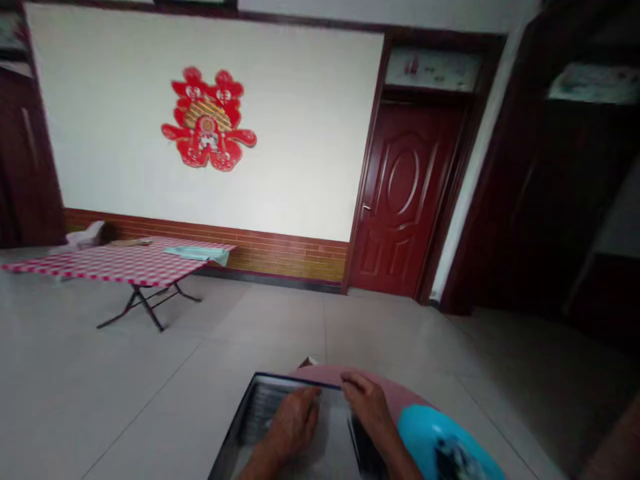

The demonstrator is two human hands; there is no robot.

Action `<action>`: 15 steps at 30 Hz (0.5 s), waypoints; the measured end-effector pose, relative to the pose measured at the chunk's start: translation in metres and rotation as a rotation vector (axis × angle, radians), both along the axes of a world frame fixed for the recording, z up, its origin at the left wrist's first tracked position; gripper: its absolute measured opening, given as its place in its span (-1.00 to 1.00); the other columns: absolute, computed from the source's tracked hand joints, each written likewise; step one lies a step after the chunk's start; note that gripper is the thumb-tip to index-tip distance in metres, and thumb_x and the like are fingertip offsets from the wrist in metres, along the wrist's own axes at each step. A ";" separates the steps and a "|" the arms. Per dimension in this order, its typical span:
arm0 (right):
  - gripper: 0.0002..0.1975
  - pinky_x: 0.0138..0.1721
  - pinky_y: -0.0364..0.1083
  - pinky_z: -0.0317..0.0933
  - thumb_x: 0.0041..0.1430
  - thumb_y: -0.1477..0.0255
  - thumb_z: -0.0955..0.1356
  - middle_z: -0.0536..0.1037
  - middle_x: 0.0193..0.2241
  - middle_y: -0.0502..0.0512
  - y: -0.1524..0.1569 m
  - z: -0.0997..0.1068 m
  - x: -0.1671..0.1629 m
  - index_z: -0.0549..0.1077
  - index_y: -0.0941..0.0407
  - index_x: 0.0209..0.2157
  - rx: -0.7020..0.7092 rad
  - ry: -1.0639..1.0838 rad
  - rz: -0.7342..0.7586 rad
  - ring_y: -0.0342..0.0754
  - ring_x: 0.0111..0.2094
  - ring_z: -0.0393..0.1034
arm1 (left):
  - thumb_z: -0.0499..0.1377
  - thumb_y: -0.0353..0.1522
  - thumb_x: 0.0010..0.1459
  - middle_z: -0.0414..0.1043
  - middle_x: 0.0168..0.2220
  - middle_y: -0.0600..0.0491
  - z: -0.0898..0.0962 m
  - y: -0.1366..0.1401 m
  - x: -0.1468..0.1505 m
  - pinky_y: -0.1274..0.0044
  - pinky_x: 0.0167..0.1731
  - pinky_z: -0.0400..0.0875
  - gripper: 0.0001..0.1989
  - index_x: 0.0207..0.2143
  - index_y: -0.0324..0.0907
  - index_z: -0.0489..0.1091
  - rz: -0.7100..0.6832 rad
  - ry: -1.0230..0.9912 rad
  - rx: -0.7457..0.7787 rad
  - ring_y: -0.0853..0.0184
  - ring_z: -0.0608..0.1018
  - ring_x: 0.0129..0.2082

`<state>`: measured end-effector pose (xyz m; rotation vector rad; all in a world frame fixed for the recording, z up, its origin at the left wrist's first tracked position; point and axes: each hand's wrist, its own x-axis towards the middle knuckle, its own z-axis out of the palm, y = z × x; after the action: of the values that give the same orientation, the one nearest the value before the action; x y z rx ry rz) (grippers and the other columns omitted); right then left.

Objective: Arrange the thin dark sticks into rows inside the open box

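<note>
A shallow box (330,427) with a dark rim lies at the bottom middle of the head view, on a pinkish round table top (400,393). Dark strip-like pieces (270,405) lie in its left side, too blurred to name. My left hand (296,421) is over the box's inside, fingers curled in and pressed together; what they hold, if anything, is hidden. At the far rim, my right hand (369,403) has its fingers bent close together near the edge. Whether it pinches something small I cannot make out. A dark flat piece (367,447) shows below it.
A bright blue basin (425,430) with dark and white contents stands right of the box. Across the tiled floor (280,333) is a folding table with a red checked cover (125,260) and a pale green cloth (197,253). A dark red door (400,200) is beyond.
</note>
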<state>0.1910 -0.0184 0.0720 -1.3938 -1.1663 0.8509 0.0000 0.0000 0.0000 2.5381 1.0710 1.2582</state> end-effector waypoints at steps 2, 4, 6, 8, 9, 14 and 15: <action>-0.73 -0.51 -0.13 0.20 -0.25 0.32 0.44 0.59 -0.55 0.03 0.004 -0.014 -0.019 0.59 0.11 -0.40 -0.082 0.175 0.014 -0.03 -0.49 0.44 | -0.05 -0.43 0.22 0.54 -0.19 -0.09 0.003 -0.001 0.001 0.42 -0.16 0.48 -0.70 -0.04 -0.19 0.33 0.013 -0.025 -0.006 0.22 0.59 -0.19; -0.67 -0.49 -0.13 0.23 -0.25 0.28 0.46 0.60 -0.52 0.05 0.005 -0.028 -0.033 0.57 0.12 -0.36 -0.130 0.336 0.049 -0.03 -0.48 0.46 | -0.05 -0.43 0.22 0.55 -0.21 -0.06 0.005 -0.002 0.002 0.45 -0.18 0.49 -0.72 -0.07 -0.17 0.34 0.026 -0.038 0.006 0.25 0.59 -0.22; -0.60 -0.39 -0.12 0.29 -0.26 0.23 0.50 0.64 -0.39 0.10 0.004 -0.041 -0.037 0.55 0.11 -0.31 -0.144 0.501 0.107 -0.01 -0.36 0.51 | -0.05 -0.43 0.22 0.55 -0.20 -0.06 0.007 -0.003 0.003 0.48 -0.20 0.49 -0.74 -0.10 -0.14 0.34 0.032 -0.040 0.031 0.27 0.59 -0.21; -0.55 -0.31 -0.10 0.32 -0.27 0.20 0.52 0.64 -0.31 0.13 0.001 -0.050 -0.034 0.54 0.11 -0.28 -0.153 0.589 0.137 0.00 -0.29 0.51 | -0.06 -0.43 0.23 0.54 -0.19 -0.06 0.009 -0.004 0.004 0.48 -0.21 0.49 -0.74 -0.10 -0.13 0.34 0.056 -0.025 0.064 0.27 0.59 -0.21; -0.54 -0.29 -0.10 0.32 -0.28 0.19 0.53 0.64 -0.30 0.13 0.000 -0.053 -0.032 0.54 0.11 -0.28 -0.159 0.604 0.133 0.00 -0.27 0.51 | -0.07 -0.42 0.24 0.55 -0.20 -0.06 0.010 -0.004 0.004 0.47 -0.22 0.50 -0.74 -0.10 -0.13 0.34 0.071 -0.012 0.078 0.26 0.59 -0.22; -0.53 -0.37 -0.15 0.27 -0.30 0.20 0.55 0.61 -0.38 0.08 -0.002 -0.053 -0.030 0.57 0.12 -0.28 -0.167 0.550 0.101 -0.06 -0.35 0.46 | -0.07 -0.41 0.25 0.55 -0.23 -0.03 0.015 -0.006 0.004 0.44 -0.27 0.50 -0.74 -0.08 -0.13 0.32 0.113 0.026 0.063 0.24 0.60 -0.26; -0.54 -0.38 -0.16 0.27 -0.29 0.21 0.54 0.61 -0.38 0.08 -0.003 -0.051 -0.032 0.57 0.12 -0.28 -0.161 0.540 0.113 -0.07 -0.36 0.45 | -0.07 -0.41 0.25 0.55 -0.24 -0.03 0.016 -0.006 0.004 0.44 -0.27 0.50 -0.75 -0.09 -0.13 0.33 0.113 0.026 0.045 0.24 0.59 -0.26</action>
<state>0.1593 -0.0211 0.0210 -1.1262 -0.7741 1.3273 0.0041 -0.0059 0.0161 2.5658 1.2215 1.2940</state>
